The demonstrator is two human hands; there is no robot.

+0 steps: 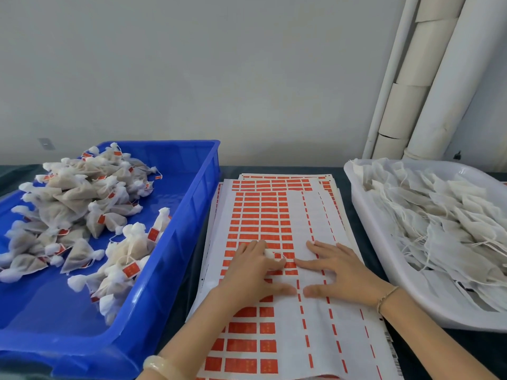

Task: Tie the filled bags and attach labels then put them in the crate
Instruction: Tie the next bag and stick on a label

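— Dark table (182,283), sheet (315,209) central: hands?
— Right hand (334,270) spread flat on the sheet; left hand (247,270) curled at a label (288,255), pinch unclear. Crate (192,193) left of sheet, untied bags (439,215) right.
— Risk?
— A peeled label may tear or fold if the sheet slips.

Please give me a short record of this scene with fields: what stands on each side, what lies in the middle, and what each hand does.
left side: blue crate holding tied bags with red labels
middle: label sheets, red labels in rows, right columns mostly bare
right side: white tray holding untied bags with loose strings
left hand: lies on the label sheets; a small white piece shows at its fingers, unclear what
right hand: flat on the label sheets, fingers straight
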